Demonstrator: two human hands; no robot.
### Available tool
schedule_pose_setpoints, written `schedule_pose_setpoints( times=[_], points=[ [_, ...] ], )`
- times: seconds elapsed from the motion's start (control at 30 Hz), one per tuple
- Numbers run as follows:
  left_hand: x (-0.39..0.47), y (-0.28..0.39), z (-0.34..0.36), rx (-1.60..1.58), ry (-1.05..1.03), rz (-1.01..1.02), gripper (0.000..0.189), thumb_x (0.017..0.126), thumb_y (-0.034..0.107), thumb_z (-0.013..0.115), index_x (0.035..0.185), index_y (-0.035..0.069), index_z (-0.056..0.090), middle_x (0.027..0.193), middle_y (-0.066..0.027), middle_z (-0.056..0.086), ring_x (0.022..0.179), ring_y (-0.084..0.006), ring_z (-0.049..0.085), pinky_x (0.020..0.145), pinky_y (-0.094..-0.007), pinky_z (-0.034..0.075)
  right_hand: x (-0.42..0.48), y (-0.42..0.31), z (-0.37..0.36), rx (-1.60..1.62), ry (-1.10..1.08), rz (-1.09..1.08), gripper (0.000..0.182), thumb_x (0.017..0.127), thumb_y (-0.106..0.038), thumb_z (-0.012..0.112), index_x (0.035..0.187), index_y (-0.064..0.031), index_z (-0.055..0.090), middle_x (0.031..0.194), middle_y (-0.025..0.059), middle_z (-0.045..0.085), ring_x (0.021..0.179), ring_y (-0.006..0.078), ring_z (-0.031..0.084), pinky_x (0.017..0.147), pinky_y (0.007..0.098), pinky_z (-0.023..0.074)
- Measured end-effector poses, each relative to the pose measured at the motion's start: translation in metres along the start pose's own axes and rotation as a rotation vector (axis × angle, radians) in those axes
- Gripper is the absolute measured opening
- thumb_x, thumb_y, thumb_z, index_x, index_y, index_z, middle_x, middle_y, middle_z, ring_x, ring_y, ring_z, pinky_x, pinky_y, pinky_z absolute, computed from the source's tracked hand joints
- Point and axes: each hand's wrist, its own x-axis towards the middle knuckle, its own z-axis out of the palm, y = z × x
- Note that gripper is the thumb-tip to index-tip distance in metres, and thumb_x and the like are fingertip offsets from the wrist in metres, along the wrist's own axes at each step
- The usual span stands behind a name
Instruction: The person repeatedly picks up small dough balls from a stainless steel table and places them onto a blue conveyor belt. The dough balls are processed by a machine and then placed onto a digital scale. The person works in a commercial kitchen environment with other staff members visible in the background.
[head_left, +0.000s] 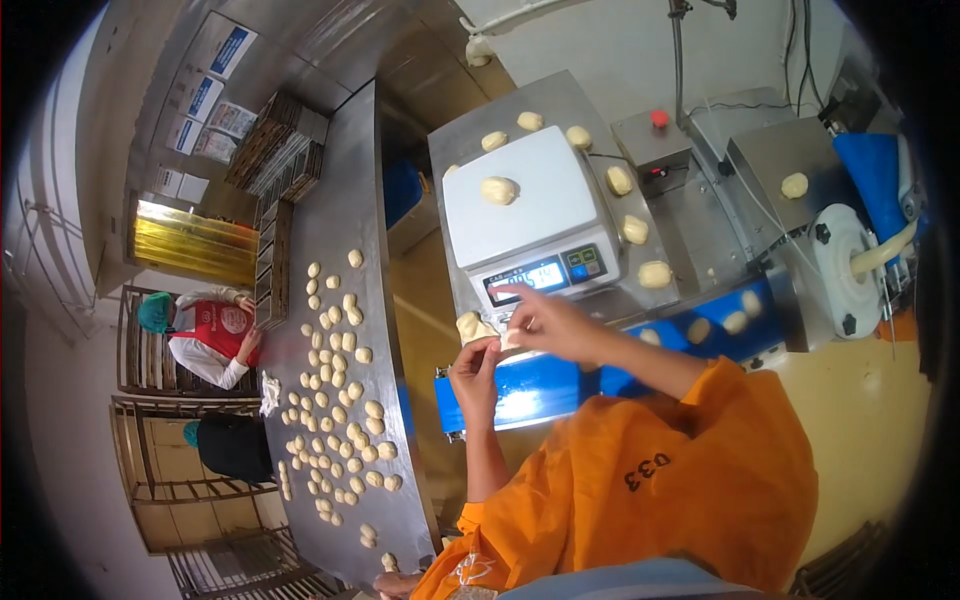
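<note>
My left hand (478, 375) pinches the edge of a soft dough piece (472, 328) in front of the scale. Close beside it, my right hand (559, 324) is at a small bit of dough (511, 339) near my left fingertips, its index finger extended over the display; its exact grip is unclear. One dough ball (498, 190) sits on the white platform of the digital scale (525, 232), whose display is lit. More dough balls (635, 229) lie around the scale on the steel table (555, 94). Below my hands runs a blue conveyor belt (525, 390) carrying dough pieces.
A dough machine (847, 270) stands right, beside a control box with a red button (659, 118). Left, a long steel table (352, 180) bears many dough balls and stacked trays (274, 262). Two people (214, 330) are beyond it; another person's hand (397, 583) is at the bottom edge.
</note>
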Motion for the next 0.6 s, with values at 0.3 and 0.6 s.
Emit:
schedule_pose_setpoints(
  times=[0.3, 0.6],
  points=[
    [0.025, -0.039, -0.029, 0.281, 0.23, 0.155, 0.005, 0.085, -0.001, 0.07, 0.089, 0.001, 0.066, 0.087, -0.0038, 0.066, 0.082, -0.0115, 0.064, 0.075, -0.0262, 0.053, 0.116, -0.018, -0.102, -0.288, 0.638, -0.372, 0.047, 0.091, -0.007, 0.063, 0.134, -0.0044, 0.046, 0.103, 0.0162, 0.068, 0.096, 0.0278, 0.066, 0.087, 0.0344, 0.0507],
    [0.034, -0.069, -0.033, 1.06, 0.127, 0.597, 0.008, 0.082, 0.005, 0.069, 0.089, 0.005, 0.068, 0.083, -0.0131, 0.066, 0.076, -0.0322, 0.063, 0.07, -0.0408, 0.05, 0.147, 0.017, -0.087, -0.945, 0.404, -0.208, 0.042, 0.087, -0.008, 0.061, 0.127, -0.0074, 0.052, 0.104, 0.0177, 0.064, 0.098, 0.0355, 0.061, 0.09, 0.0434, 0.0477]
  ],
)
